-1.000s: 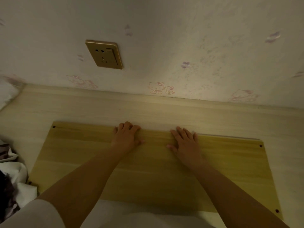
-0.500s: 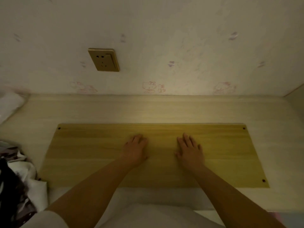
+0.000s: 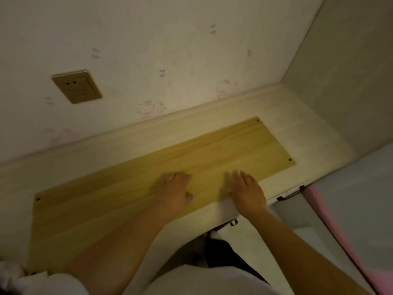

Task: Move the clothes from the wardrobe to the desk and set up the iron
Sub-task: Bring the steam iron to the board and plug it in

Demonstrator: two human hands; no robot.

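A yellow wooden board (image 3: pixel 223 150) with screw holes at its corners lies flat on the pale desk (image 3: pixel 319 133). My left hand (image 3: pixel 173 193) rests palm down on the board near its front edge. My right hand (image 3: pixel 246 191) lies flat beside it, fingers straight, over the board's front edge and the desk. Neither hand holds anything. No iron is in view. A bit of white cloth (image 3: pixel 10 273) shows at the bottom left corner.
A gold wall socket (image 3: pixel 77 86) sits on the patterned wall above the desk's left half. A side wall (image 3: pixel 350 81) closes the desk on the right. A pink strip (image 3: pixel 331 226) and pale floor lie at the right.
Both hands slid back toward the board's front edge. The camera turned to the right, so the board now runs diagonally and the side wall and pink strip came into view.
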